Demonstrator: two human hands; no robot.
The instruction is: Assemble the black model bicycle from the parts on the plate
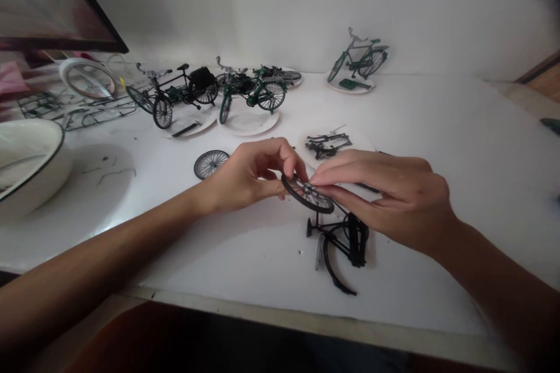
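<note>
Between my two hands a small black spoked model bicycle wheel [318, 205] is held tilted above the table. My left hand [249, 178] pinches its far left rim with thumb and fingers. At the hub, the fingertips of my right hand [385, 195] are closed together; whether they also hold a smaller part there is hidden. Just below the wheel lies a black model bicycle frame [345, 239] with a curved mudguard [335, 274]. A second spoked wheel [210, 163] lies flat on the table, partly behind my left hand.
Model bicycles stand on paper plates at the back: a black one [184, 90], a green one [249, 90] and another green one [359, 58]. Black parts lie on a nearer plate [306, 143]. At left are an enamel basin [61, 140], a tape roll [65, 73] and a monitor [118, 44].
</note>
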